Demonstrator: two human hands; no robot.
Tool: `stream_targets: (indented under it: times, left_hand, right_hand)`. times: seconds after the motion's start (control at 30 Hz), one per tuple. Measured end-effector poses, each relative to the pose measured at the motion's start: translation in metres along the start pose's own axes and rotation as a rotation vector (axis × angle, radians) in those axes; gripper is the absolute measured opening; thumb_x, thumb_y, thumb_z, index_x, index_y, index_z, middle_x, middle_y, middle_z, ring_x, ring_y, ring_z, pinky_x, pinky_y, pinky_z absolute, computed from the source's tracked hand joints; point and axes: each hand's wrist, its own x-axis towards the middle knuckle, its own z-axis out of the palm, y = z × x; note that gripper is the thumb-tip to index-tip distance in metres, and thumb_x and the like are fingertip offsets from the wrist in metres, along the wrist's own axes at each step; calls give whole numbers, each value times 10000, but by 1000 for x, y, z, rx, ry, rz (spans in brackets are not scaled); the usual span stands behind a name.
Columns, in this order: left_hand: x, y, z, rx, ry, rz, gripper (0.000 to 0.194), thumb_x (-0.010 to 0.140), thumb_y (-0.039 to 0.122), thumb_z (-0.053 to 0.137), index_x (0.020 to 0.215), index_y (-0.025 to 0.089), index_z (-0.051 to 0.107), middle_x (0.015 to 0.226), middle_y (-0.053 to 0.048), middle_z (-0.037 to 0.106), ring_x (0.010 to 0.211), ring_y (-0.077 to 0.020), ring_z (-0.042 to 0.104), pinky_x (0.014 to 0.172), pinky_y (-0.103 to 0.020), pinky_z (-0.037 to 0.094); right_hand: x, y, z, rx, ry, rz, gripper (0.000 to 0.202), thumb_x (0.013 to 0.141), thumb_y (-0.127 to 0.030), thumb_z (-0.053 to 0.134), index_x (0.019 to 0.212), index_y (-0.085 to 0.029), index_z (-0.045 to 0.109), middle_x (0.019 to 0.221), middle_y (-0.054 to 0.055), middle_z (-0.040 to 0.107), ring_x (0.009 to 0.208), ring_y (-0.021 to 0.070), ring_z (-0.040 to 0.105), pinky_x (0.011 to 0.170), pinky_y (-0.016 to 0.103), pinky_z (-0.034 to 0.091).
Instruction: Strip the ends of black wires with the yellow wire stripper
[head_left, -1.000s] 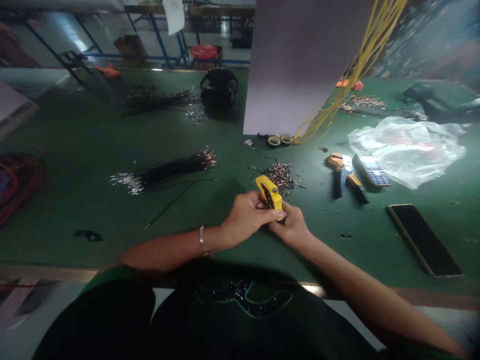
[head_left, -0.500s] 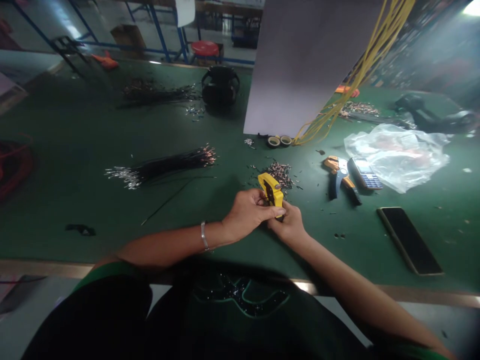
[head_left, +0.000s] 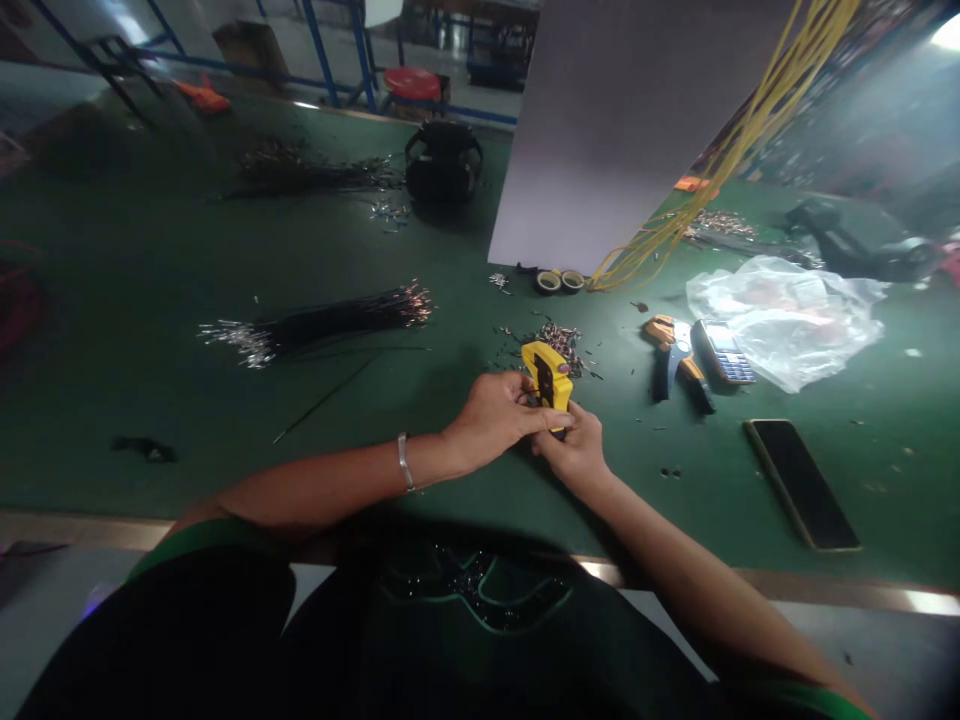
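A yellow and black wire stripper (head_left: 551, 375) is held just above the green table, close to a small heap of cut wire bits. My left hand (head_left: 487, 425) is closed on its left side, the thumb pressed across the yellow body. By the curled left fingers a short bit of thin dark wire shows; most of it is hidden. From below and the right, my right hand (head_left: 576, 452) wraps round the tool's handles, which its fingers mostly cover. Left of my hands lies a bundle of black wires (head_left: 337, 322) with bared copper ends, and a single black wire (head_left: 324, 402) below it.
Wire scraps (head_left: 568, 340) lie beyond the tool. To the right are orange-and-black pliers (head_left: 679, 362), a keypad phone (head_left: 725, 352), a plastic bag (head_left: 795, 315) and a smartphone (head_left: 802, 485). Two tape rolls (head_left: 560, 282) sit before a white board (head_left: 592, 130); yellow wires (head_left: 720, 170) hang beside it.
The wire stripper has turned slightly, its side facing me more, and both hands keep their grip. My view has shifted a little; the things on the table lie as before.
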Motion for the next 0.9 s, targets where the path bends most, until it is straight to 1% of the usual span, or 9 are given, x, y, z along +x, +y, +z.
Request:
stream_targets:
  times: [0.1, 0.17, 0.23, 0.37, 0.43, 0.53, 0.67, 0.8, 0.9]
  left_hand:
    - [1, 4, -3, 33, -55, -5, 253, 610, 211, 746, 803, 112, 616, 665, 18, 569, 558, -75, 486, 511, -229, 378]
    - [1, 4, -7, 60, -94, 19, 248, 620, 184, 726, 833, 114, 620, 638, 34, 541, 539, -69, 464, 503, -226, 362]
    - [1, 4, -10, 77, -105, 26, 206, 658, 158, 675, 852, 121, 617, 597, 46, 515, 509, -68, 447, 501, -229, 357]
    - [2, 4, -16, 59, -40, -9, 24, 744, 163, 578, 752, 142, 585, 566, 37, 512, 491, -67, 439, 521, -237, 364]
    - [2, 6, -19, 56, -26, -9, 82, 770, 177, 555, 696, 149, 574, 557, 34, 507, 511, -69, 443, 537, -232, 365]
    - [2, 7, -21, 91, -33, 12, 146, 796, 198, 537, 671, 152, 596, 535, 35, 488, 523, -74, 433, 542, -229, 354]
    - [3, 2, -23, 120, 3, 19, 151, 783, 207, 551, 669, 157, 637, 483, 44, 441, 489, -77, 386, 503, -231, 318]
    - [4, -4, -25, 109, 16, -30, 124, 765, 228, 582, 711, 164, 673, 441, 58, 393, 418, -63, 313, 438, -233, 252]
    - [4, -4, -26, 74, 48, -105, 92, 740, 221, 611, 722, 165, 682, 457, 49, 422, 376, -50, 297, 402, -239, 203]
  right_hand:
    - [0, 0, -1, 44, -20, 9, 85, 688, -206, 527, 604, -201, 517, 477, -28, 549, 451, 131, 502, 491, 262, 393]
    - [0, 1, -1, 99, -47, 37, 104, 721, -233, 541, 625, -199, 525, 469, -30, 551, 430, 127, 500, 475, 258, 392]
    - [0, 1, 0, 148, -66, 78, 133, 753, -261, 558, 641, -198, 523, 454, -38, 545, 399, 116, 483, 453, 250, 385]
    - [1, -1, 1, 189, -72, 145, 185, 780, -295, 599, 653, -199, 505, 440, -50, 526, 379, 104, 465, 438, 242, 382]
    - [1, -2, 2, 207, -79, 164, 192, 787, -313, 607, 672, -198, 505, 447, -54, 519, 380, 103, 465, 439, 243, 386]
    - [2, -1, 2, 248, -95, 180, 165, 791, -318, 604, 726, -198, 511, 465, -60, 512, 378, 104, 462, 431, 246, 388]
    - [3, 1, 1, 255, -151, 197, 133, 781, -291, 594, 739, -201, 506, 496, -54, 514, 406, 105, 463, 443, 250, 385]
    - [6, 3, 1, 280, -191, 224, 105, 731, -270, 597, 764, -196, 529, 513, -47, 515, 439, 107, 461, 452, 250, 390]
    - [9, 2, 2, 359, -231, 232, 138, 695, -239, 593, 819, -185, 565, 522, -49, 503, 450, 108, 459, 450, 246, 386]
